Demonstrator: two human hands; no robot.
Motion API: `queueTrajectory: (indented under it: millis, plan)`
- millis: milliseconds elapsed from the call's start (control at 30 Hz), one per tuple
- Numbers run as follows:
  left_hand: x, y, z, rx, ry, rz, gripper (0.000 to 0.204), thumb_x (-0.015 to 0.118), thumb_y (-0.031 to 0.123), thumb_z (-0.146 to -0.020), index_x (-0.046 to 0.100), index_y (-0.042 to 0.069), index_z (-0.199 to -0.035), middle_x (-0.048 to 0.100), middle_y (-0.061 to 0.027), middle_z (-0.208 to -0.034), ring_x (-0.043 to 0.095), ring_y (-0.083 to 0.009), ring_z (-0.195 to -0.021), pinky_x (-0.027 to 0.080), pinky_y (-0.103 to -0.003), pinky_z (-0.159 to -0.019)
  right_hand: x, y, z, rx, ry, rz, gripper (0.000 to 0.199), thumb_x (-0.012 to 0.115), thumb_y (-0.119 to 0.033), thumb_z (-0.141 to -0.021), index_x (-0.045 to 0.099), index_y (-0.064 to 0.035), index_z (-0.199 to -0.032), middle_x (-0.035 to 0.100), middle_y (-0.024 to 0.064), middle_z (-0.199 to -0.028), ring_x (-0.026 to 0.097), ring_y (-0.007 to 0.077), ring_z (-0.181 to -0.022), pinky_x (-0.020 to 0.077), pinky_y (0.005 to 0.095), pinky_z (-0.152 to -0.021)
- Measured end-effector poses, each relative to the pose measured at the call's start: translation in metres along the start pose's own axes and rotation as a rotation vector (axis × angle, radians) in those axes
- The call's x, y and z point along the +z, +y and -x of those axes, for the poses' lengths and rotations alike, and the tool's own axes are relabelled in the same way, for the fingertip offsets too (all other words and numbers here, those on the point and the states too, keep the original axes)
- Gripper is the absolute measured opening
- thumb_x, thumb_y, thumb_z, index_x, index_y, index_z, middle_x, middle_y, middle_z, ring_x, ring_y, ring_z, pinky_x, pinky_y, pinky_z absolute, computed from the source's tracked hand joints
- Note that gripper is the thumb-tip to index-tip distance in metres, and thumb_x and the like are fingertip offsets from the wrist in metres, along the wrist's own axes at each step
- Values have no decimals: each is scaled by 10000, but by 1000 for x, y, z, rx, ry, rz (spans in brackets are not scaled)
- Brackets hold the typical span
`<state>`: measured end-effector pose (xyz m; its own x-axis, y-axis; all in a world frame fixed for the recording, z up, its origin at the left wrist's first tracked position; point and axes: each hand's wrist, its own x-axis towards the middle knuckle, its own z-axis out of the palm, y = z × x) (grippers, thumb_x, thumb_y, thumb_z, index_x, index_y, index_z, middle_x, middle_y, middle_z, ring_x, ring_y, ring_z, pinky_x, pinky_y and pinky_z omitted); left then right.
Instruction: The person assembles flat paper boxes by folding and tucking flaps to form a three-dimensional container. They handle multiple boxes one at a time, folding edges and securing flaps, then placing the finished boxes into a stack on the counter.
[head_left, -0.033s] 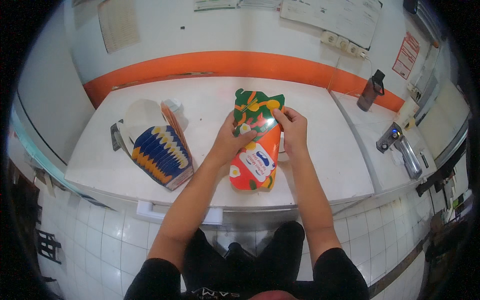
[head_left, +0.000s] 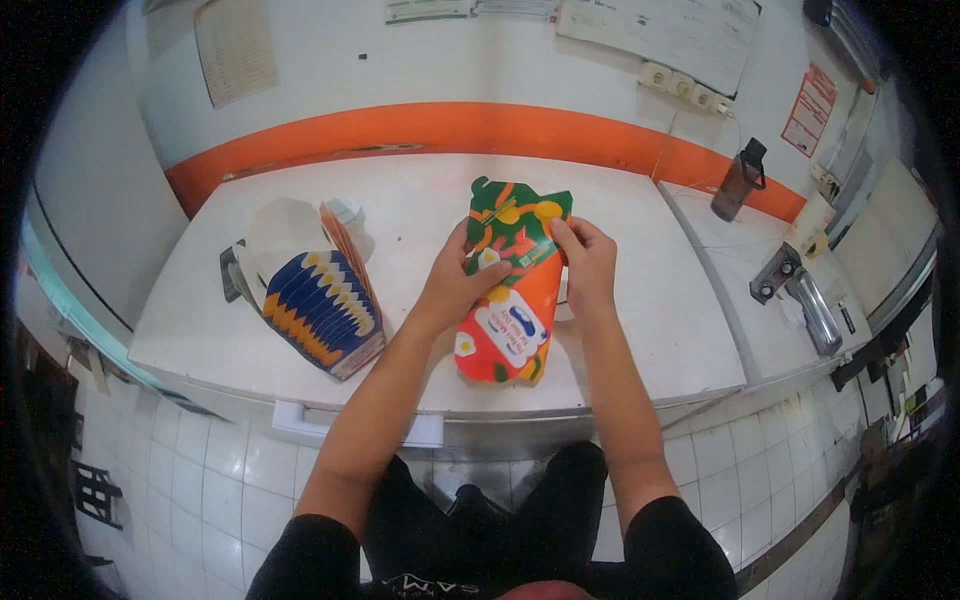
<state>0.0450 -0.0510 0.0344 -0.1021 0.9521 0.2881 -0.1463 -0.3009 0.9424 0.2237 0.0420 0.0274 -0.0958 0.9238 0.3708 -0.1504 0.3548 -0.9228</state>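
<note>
- Orange-green carton (head_left: 508, 290) lay flat on our counter (head_left: 640, 300).
- Our left hand (head_left: 462, 280) and right hand (head_left: 587, 262) pinched its edges.
- Blue-yellow cartons (head_left: 322, 308) sat left.

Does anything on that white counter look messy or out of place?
Only mildly: the stack of flat blue-and-yellow cartons lies fanned and slanted near the counter edge. The carton held by both hands looks intact. Nothing spilled.

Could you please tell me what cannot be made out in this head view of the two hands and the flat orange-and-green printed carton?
- Left hand palm: turned down onto the flat orange-and-green printed carton.
- Right hand fingertips: curled behind the carton's edge.
- Blue-and-yellow carton stack: count too small.
- Counter beneath carton: covered.
</note>
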Motion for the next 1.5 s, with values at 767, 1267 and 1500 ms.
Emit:
queueTrajectory:
  millis: [767, 1267, 1500]
  plan:
    - [-17, 8, 266, -341, 373, 464, 670, 700, -23, -923, 284, 27, -1446, 623, -207, -1291, 650, -261, -1181, 538, -378, -1020, 29, -9, 258, -191, -76, 137, 121, 788, 35, -859, 769, 28, -978, 564, 17, -891, 538, 81, -770, 427, 212, -681]
    - [-2, 12, 276, -556, 181, 472, 512, 769, 57, -827, 587, -9, -1301, 687, -119, -1202, 684, -236, -1072, 557, -375, -927, 3, -20, 260, -209, -365, 36, 118, 640, 18, -781, 750, -1, -819, 554, 36, -902, 508, 107, -761, 398, 232, -666]
    - [-8, 2, 273, -447, 92, 535, 463, 775, 80, -871, 600, -9, -1290, 696, -132, -1202, 685, -221, -1088, 553, -382, -963, -7, -12, 252, -22, -534, -214, 118, 713, -101, -866, 766, -15, -926, 557, 49, -958, 546, 144, -832, 442, 264, -736]
